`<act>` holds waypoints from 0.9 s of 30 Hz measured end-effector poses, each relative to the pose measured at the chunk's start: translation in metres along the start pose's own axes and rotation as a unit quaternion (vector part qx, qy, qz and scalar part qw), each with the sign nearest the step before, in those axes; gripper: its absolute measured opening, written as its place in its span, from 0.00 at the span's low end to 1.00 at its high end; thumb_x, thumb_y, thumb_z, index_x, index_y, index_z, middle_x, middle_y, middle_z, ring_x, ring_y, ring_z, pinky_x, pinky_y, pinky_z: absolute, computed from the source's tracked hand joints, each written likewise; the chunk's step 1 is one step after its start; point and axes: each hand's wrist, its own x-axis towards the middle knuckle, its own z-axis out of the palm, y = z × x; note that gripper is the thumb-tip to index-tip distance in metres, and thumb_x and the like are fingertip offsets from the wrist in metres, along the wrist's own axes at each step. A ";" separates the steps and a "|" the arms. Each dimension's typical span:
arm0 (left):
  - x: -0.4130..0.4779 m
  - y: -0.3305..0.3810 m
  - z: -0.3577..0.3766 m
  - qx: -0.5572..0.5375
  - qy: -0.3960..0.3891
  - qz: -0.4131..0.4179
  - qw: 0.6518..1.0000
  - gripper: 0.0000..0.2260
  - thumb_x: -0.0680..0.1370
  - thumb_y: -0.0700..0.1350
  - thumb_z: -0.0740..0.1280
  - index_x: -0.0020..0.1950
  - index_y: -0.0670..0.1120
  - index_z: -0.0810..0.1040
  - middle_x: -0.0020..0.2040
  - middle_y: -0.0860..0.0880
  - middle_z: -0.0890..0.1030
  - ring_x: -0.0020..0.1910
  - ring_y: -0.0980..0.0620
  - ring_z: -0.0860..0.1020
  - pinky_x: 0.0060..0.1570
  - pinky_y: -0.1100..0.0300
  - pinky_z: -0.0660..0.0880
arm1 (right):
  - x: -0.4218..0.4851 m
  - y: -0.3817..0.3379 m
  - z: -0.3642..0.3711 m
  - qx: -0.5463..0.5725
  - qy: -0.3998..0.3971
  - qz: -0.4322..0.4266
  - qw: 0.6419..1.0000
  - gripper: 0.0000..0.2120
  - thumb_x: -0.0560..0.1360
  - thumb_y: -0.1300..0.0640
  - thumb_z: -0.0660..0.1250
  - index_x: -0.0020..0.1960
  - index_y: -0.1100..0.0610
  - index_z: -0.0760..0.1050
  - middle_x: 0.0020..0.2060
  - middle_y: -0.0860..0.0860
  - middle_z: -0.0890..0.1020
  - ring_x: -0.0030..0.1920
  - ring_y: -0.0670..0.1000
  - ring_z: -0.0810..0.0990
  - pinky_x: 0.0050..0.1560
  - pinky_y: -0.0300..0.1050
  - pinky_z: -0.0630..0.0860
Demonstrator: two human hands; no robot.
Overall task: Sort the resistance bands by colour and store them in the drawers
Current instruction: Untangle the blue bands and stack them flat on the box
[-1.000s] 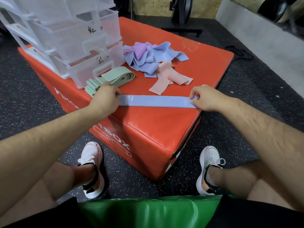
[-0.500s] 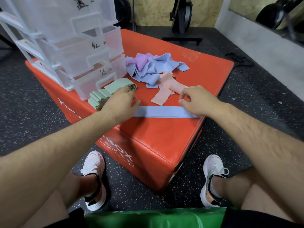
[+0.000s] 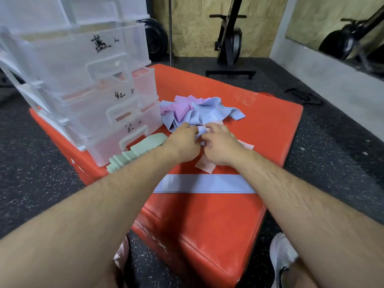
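- Here, in the head view: left hand and right hand close together at the near edge of the tangled pile of blue and purple bands, both with fingers curled, pinching a crumpled blue band between them.
- Flat blue band laid straight across the red bench, nearer than both hands and apart from them.
- Pink bands partly under the right wrist.
- Folded green bands just beside the bottom drawer of the clear drawer unit, its fronts marked with dark handwriting.
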 end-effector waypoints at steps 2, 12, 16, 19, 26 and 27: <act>0.013 -0.008 0.004 0.013 -0.011 -0.024 1.000 0.12 0.74 0.48 0.58 0.43 0.42 0.76 0.43 0.43 0.74 0.52 0.40 0.74 0.44 0.52 0.66 | 0.009 0.000 0.004 0.002 0.011 0.002 1.000 0.17 0.74 0.55 0.62 0.61 0.46 0.79 0.74 0.49 0.68 0.72 0.60 0.64 0.70 0.53 0.64; 0.038 -0.021 0.014 -0.080 0.040 -0.077 0.993 0.11 0.76 0.42 0.61 0.56 0.42 0.76 0.57 0.42 0.76 0.58 0.44 0.74 0.57 0.55 0.69 | 0.045 -0.004 0.014 0.025 0.008 0.053 0.998 0.18 0.76 0.54 0.60 0.65 0.46 0.73 0.69 0.44 0.72 0.69 0.58 0.63 0.70 0.55 0.59; 0.040 -0.023 0.008 -0.081 0.052 -0.075 0.993 0.13 0.76 0.40 0.61 0.60 0.40 0.76 0.59 0.40 0.75 0.58 0.42 0.75 0.57 0.55 0.70 | 0.050 -0.008 0.013 0.036 0.040 0.064 0.996 0.20 0.76 0.55 0.60 0.67 0.46 0.72 0.72 0.41 0.70 0.67 0.56 0.64 0.66 0.52 0.59; 0.037 -0.029 0.001 -0.076 0.052 -0.082 0.992 0.17 0.77 0.41 0.62 0.66 0.40 0.74 0.65 0.41 0.74 0.62 0.43 0.74 0.60 0.56 0.69 | 0.048 -0.005 0.004 0.061 0.080 0.074 0.992 0.23 0.78 0.59 0.57 0.73 0.50 0.68 0.77 0.42 0.64 0.70 0.57 0.63 0.66 0.54 0.60; 0.033 -0.014 -0.015 -0.171 0.178 -0.041 0.968 0.18 0.78 0.39 0.62 0.68 0.43 0.74 0.63 0.47 0.78 0.61 0.50 0.76 0.59 0.63 0.69 | 0.027 0.009 -0.039 0.186 0.204 -0.040 0.960 0.30 0.77 0.71 0.54 0.79 0.61 0.60 0.80 0.50 0.57 0.77 0.51 0.58 0.76 0.43 0.56; 0.032 -0.009 -0.018 -0.193 0.198 -0.025 0.961 0.18 0.78 0.40 0.63 0.68 0.44 0.74 0.64 0.49 0.78 0.61 0.52 0.76 0.61 0.61 0.70 | 0.024 0.008 -0.047 0.190 0.217 -0.054 0.956 0.30 0.77 0.72 0.53 0.79 0.62 0.60 0.80 0.51 0.57 0.78 0.50 0.57 0.77 0.43 0.55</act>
